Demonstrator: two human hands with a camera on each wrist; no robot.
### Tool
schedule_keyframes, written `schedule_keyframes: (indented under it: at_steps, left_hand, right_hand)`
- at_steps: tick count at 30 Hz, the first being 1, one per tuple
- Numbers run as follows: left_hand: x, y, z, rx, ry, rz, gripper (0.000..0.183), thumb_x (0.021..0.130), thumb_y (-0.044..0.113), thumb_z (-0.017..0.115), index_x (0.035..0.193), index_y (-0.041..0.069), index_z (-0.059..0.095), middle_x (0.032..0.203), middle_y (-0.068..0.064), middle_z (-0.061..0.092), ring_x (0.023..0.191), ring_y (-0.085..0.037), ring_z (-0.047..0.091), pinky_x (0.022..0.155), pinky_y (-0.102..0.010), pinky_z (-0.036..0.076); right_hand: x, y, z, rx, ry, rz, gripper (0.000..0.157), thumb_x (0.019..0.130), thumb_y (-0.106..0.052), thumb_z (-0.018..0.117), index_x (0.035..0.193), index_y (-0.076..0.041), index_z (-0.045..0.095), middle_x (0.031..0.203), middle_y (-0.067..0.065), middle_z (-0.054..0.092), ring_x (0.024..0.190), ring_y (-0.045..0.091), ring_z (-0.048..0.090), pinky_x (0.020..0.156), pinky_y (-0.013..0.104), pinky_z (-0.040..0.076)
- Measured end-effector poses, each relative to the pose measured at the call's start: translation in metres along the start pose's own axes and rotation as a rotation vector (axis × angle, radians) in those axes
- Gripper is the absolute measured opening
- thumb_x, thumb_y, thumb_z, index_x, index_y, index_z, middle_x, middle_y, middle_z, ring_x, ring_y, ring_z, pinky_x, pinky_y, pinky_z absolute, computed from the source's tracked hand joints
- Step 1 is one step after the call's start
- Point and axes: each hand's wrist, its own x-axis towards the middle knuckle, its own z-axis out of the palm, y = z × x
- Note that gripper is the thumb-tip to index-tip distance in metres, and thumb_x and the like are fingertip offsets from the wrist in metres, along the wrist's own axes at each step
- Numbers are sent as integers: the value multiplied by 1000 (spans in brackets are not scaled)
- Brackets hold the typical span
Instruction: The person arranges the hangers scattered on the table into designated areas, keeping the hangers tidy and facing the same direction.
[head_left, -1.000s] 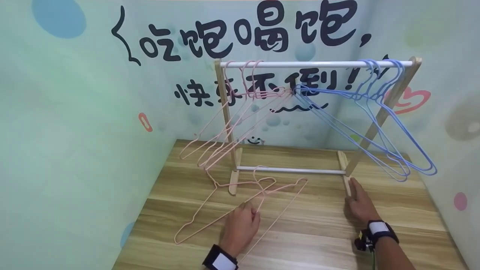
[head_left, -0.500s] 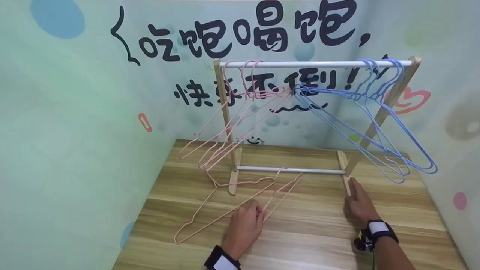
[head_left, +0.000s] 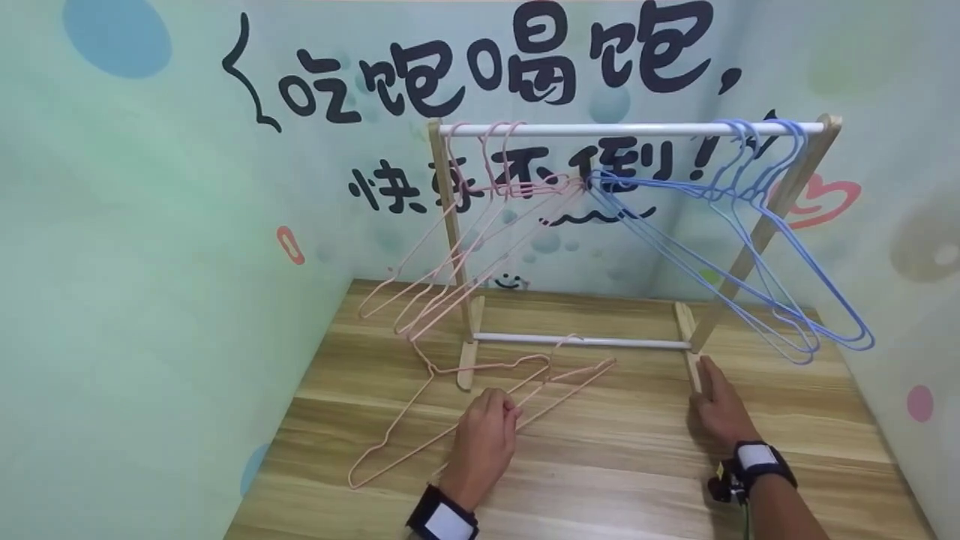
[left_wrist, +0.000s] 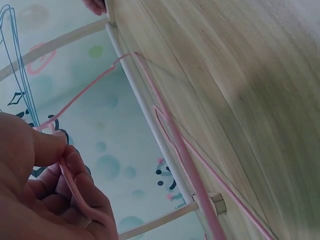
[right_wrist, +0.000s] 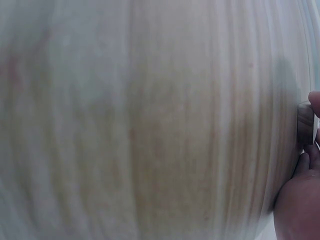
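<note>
A pink clothes hanger (head_left: 566, 396) is in my left hand (head_left: 484, 446), thumb and fingers pinching its wire near one shoulder. In the left wrist view the held hanger's wire (left_wrist: 82, 92) stretches away from the curled fingers. Beneath and left of it, a second pink hanger (head_left: 405, 457) lies on the wooden table (head_left: 615, 480). My right hand (head_left: 724, 405) grips the front end of the rack's right wooden foot (head_left: 695, 373); the right wrist view catches only part of this hand (right_wrist: 300, 205) and the foot's end (right_wrist: 305, 122).
The small garment rack (head_left: 630, 130) stands at the table's back. Several pink hangers (head_left: 525, 189) hang at the left of its white top bar, several blue hangers (head_left: 652, 181) at the right. Printed walls (head_left: 150, 262) close in the back and sides.
The held pink hanger has turned in my left hand; its hook has swung right and its outline looks narrower. The left hand has shifted slightly. My right hand keeps its place on the foot.
</note>
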Motion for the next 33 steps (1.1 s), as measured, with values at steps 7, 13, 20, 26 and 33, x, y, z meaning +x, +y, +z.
schedule_keyframes:
  at_steps: [7,13,20,26,33]
  left_hand:
    - [5,0,-1,-23,16,-13,13,102,3,77,98,5,64,91,-3,62,82,-17,65,72,-32,59]
    - [11,4,-4,-27,23,-6,12,103,3,75,100,4,63,92,-4,62,81,-18,67,70,-32,60]
    - [18,8,-5,-31,64,9,14,102,2,76,98,4,62,91,-5,63,77,-20,68,66,-34,60]
    - [26,11,-10,-31,69,6,12,104,3,74,99,4,63,92,-6,64,79,-20,69,67,-34,61]
    - [42,16,-20,-28,93,-28,11,103,7,75,98,5,65,92,-6,65,78,-23,70,68,-39,61]
  right_hand:
    - [-1,0,0,8,-14,14,74,106,3,51,168,15,13,170,44,15,158,63,15,129,70,13]
    - [0,-1,0,15,-19,24,75,106,3,51,168,15,11,171,44,15,158,62,14,129,70,12]
    - [2,2,-1,23,-20,8,72,107,4,49,167,16,13,170,45,15,158,63,12,129,70,12]
    - [2,1,-1,25,-14,-2,71,106,5,50,167,17,14,170,45,16,158,63,14,129,70,13]
    - [2,2,0,27,-6,-5,72,105,5,51,166,18,14,169,46,16,157,63,14,128,71,13]
